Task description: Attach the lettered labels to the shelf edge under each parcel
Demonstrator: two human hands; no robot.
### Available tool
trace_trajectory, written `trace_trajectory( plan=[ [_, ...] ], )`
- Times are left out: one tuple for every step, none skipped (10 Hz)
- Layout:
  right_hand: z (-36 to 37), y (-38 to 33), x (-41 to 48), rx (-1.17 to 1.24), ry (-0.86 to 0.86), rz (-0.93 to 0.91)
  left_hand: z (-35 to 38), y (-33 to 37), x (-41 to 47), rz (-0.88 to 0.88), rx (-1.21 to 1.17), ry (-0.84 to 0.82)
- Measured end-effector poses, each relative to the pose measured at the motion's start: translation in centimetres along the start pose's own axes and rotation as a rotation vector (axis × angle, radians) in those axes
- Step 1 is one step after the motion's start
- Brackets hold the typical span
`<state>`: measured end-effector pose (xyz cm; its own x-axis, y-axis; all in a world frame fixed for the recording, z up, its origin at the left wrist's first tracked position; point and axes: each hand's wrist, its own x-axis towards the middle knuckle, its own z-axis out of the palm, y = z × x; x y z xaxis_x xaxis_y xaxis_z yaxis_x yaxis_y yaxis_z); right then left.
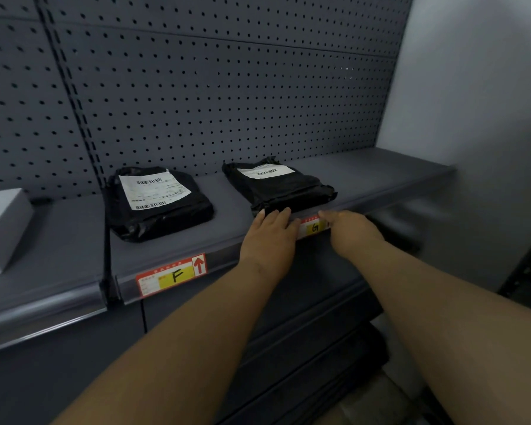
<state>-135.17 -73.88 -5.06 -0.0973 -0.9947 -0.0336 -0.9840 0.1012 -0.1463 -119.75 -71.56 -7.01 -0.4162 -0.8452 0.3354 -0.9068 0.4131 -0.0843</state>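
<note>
Grey pegboard [227,96] backs a dark grey shelf [365,176] on which two black parcels lie flat, each with a white shipping slip on top: the left parcel [160,204] and the right parcel [276,188]. A white box [0,228] sits at the far left. Two lettered labels show on the shelf edge [227,251]: the F label [170,276] already seated under the left parcel, and the G label [314,227] under the right one. Both hands work on the G label: the left hand [269,237] lies flat over its left end, fingers extended and pressing, and the right hand [350,231] covers its right end, fingers curled down onto the strip. The step in hand seems to be seating G; next probably comes a firm press along its length, then letting go. Whether more labels remain cannot be told.
</note>
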Motion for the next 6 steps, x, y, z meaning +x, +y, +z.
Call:
trace_trajectory(
  plan=[
    [0.1, -0.1, 0.2, -0.011, 0.070, -0.029, -0.1, 0.2, 0.2, -0.022, -0.003, -0.025],
    [-0.7, -0.5, -0.3, 0.035, -0.088, 0.050, -0.5, 0.3, 0.1, -0.048, -0.007, -0.055],
    [-0.6, -0.6, -1.1, 0.066, 0.048, -0.053, -1.1, -0.4, -0.5, -0.075, -0.003, -0.029],
    [-1.2, -1.6, -2.6, 0.200, 0.227, -0.127, -2.6, -2.1, -2.1, -0.097, 0.007, 0.025],
    [-2.3, -4.1, -3.6, 0.298, 0.293, -0.205, -5.1, -4.3, -4.5, -0.153, -0.009, 0.079],
    [-5.0, -7.5, -5.9, 0.441, 0.397, -0.297, -8.5, -7.5, -7.3, -0.245, -0.042, 0.157]
  ],
)
